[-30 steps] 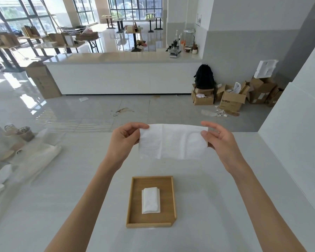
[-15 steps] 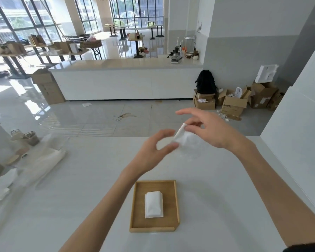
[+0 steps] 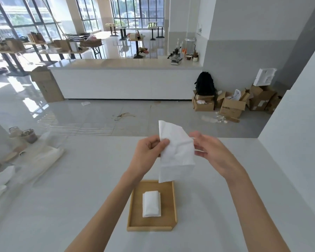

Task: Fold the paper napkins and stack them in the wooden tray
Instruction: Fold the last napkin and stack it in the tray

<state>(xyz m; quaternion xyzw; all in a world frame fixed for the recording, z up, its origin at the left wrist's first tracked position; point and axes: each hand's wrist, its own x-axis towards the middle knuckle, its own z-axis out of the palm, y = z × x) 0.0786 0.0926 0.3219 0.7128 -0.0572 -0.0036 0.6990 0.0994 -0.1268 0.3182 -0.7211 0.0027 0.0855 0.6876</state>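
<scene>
Wooden tray (image 3: 174,202): folded napkins (image 3: 151,204) inside. L hand (image 3: 149,153) + R hand (image 3: 210,151) fingers pinching napkin (image 3: 176,153).

A folded napkin (image 3: 151,204) lies in the tray (image 3: 172,200) on the table (image 3: 80,188), bags (image 3: 44,159) well left

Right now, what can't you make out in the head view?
- Stack count: folded napkins in the wooden tray blend into one white block.
- Right hand fingertips: behind the held napkin.
- Far tray rim: partly covered by that napkin.
- Left-side clutter: blurred.
</scene>
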